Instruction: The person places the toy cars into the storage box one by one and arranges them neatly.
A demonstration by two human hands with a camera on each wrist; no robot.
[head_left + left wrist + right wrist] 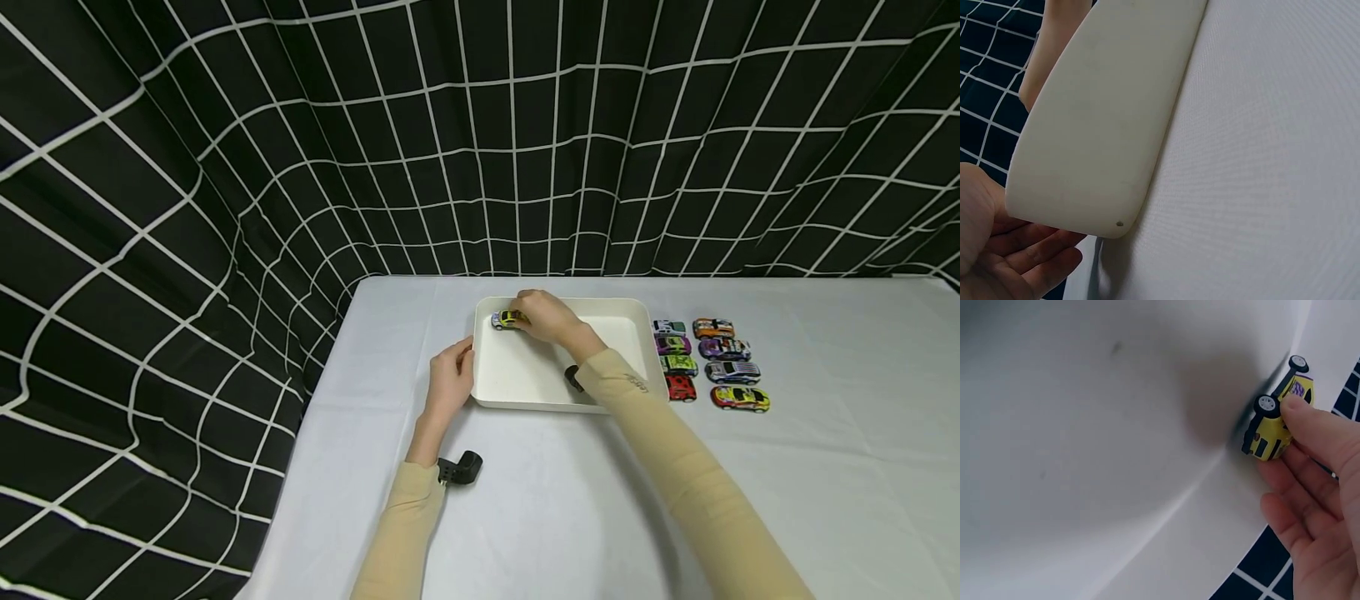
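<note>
A yellow toy car (507, 319) is at the back left corner of the white tray (540, 407). My right hand (546, 317) pinches this car (1266, 428) between thumb and fingers; in the right wrist view the hand (1316, 487) holds it beside the tray wall (1191, 531). At the tray's left side, my left hand (450, 379) touches the outer wall. The left wrist view shows that hand (1016, 250) with its fingers loosely bent around the tray's corner (1097, 206).
Right of the tray, several toy cars lie in two columns on the white cloth, among them a red one (681, 387), an orange one (712, 327) and a yellow-red one (740, 398). A black curtain with white grid lines (525, 167) hangs behind the table.
</note>
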